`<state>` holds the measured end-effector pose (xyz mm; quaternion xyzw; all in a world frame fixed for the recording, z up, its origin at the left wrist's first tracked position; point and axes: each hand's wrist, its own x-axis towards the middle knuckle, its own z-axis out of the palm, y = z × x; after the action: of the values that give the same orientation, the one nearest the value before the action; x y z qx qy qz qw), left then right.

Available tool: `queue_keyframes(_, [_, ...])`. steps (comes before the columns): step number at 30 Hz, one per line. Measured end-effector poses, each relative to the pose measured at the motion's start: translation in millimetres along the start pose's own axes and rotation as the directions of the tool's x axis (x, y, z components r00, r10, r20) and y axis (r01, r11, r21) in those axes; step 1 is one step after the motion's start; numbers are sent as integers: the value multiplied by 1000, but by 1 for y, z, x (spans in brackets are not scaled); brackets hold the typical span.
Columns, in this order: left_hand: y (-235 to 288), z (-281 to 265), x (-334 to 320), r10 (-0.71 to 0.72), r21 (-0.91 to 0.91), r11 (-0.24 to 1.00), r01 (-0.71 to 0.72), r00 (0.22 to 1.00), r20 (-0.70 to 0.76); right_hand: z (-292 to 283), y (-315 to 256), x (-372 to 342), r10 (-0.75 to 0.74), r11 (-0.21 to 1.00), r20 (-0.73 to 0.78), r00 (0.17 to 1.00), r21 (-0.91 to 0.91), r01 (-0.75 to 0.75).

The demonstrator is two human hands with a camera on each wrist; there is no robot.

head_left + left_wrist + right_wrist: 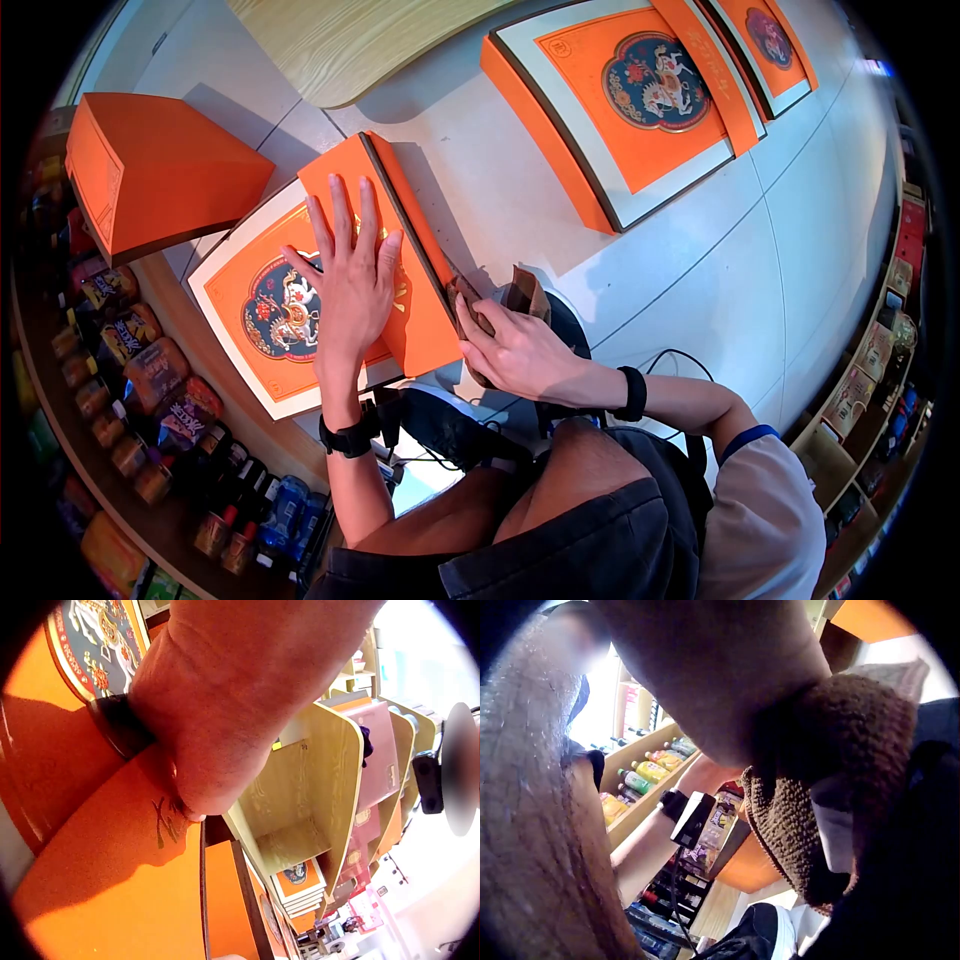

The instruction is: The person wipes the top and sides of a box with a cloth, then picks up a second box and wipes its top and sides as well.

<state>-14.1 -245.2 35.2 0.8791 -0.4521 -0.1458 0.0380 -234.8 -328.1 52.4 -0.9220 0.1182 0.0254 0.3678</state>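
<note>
My left hand (355, 285) rests palm down, fingers spread, on the orange band (420, 325) of a box (215, 285) with a horse picture. The left wrist view shows the same hand (217, 712) over the band (112, 862) and its gold lettering. At the box's right side, my right hand (525, 350) holds a bunched brown cloth (527, 293) against or close to the side wall; contact is hard to tell. In the right wrist view the cloth (780, 825) looks knitted and hangs below the hand (735, 690), whose fingers are mostly hidden.
An orange box part (170, 175) stands at the upper left. Two more banded boxes, the nearer one (570, 150) and another (785, 85), lie upper right on the tiled floor (720, 260). Shelves of drinks and snacks (150, 375) run along the left; a wooden board (350, 45) is at the top.
</note>
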Motion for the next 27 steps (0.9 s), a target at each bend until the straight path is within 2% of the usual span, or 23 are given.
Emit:
queue_keyframes(3, [0,-1,0,-2,-4,1000,2,1000,1,-3,0,-1,-2,1000,33,999,0,2])
queue_keyframes(12, [0,1,0,-1,0,1000,1,1000,-10,1,2,-10,-67,997,-2,998,-45,67])
queue_keyframes(15, [0,2,0,-2,1,1000,2,1000,-11,-7,8,-16,-95,995,75,993,-7,96])
queue_keyframes(17, [0,2,0,-5,4,1000,5,1000,-5,-15,15,-18,-148,979,138,979,157,126])
queue_keyframes(21, [0,1,-1,0,-5,1000,0,1000,-6,-35,31,-14,-216,956,212,953,245,162])
queue_keyframes(23, [0,0,-1,-2,-10,1000,2,1000,-5,-42,41,-5,-30,898,0,1000,439,27])
queue_keyframes(24, [0,1,-1,2,-10,1000,-2,1000,-8,-45,46,3,90,891,-117,989,454,-28])
queue_keyframes(25, [-1,2,-1,7,-10,1000,-7,1000,-12,-48,49,12,210,877,-230,950,475,-78])
queue_keyframes(26, [-1,2,-1,8,-8,1000,-8,1000,-13,-53,51,21,372,842,-247,895,495,-214])
queue_keyframes(27, [-1,2,0,5,-4,1000,-5,1000,-10,-45,63,28,484,737,-213,849,622,-264])
